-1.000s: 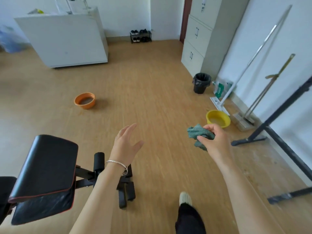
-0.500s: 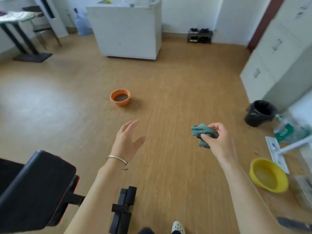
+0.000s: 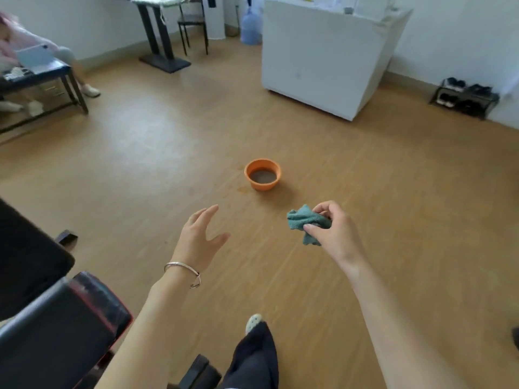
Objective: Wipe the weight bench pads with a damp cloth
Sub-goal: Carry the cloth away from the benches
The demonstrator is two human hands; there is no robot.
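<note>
My right hand (image 3: 334, 234) grips a crumpled teal cloth (image 3: 304, 223) in the air above the wooden floor. My left hand (image 3: 198, 238) hangs open beside it, fingers spread, a silver bangle on the wrist, holding nothing. The black weight bench pads (image 3: 53, 329) fill the lower left corner, with a second black pad (image 3: 25, 259) above and behind the first. Both hands are to the right of the pads and apart from them.
An orange basin (image 3: 262, 174) with water stands on the floor ahead. A white cabinet (image 3: 325, 57) is at the back, a shoe rack (image 3: 464, 98) far right. A person sits at a bench (image 3: 33, 77) far left, near a table base (image 3: 163, 58). My foot (image 3: 252, 322) is below.
The view has swung left: the yellow basin, bin and grey cabinets have left the frame, and the orange basin now lies straight ahead. My hands keep their pose, the cloth still in the right.
</note>
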